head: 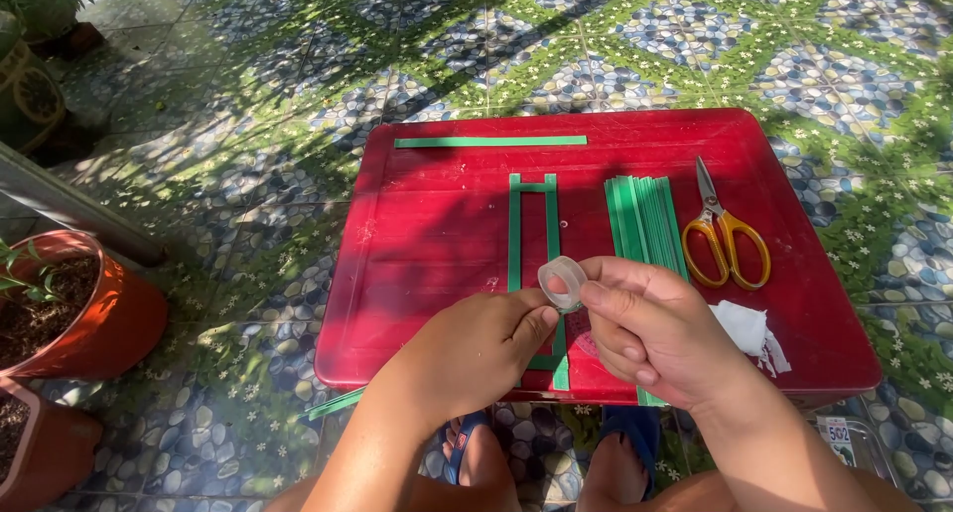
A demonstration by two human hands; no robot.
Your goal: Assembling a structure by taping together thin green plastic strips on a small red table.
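1. Tape roll [563,281], small and clear, held up over the near edge of the red table [437,244], pinched between both hands
2. Right hand [650,333] closed on the roll: thumb and forefinger clamp its right rim, other fingers curled under
3. Left hand [476,348] closed too, thumb and fingertip touching the roll's lower left edge; whether it grips loose tape, cannot tell
4. Roll's opening faces up and toward the camera; right hand carries it, left sits just beside
5. Green strip frame [533,236] lies on the table right behind the roll, long axis running away from the person
6. Green strip stack [643,222] right of the frame; scissors [727,236] further right; single strip [490,142] along the far edge; white scrap [749,331] by the right wrist
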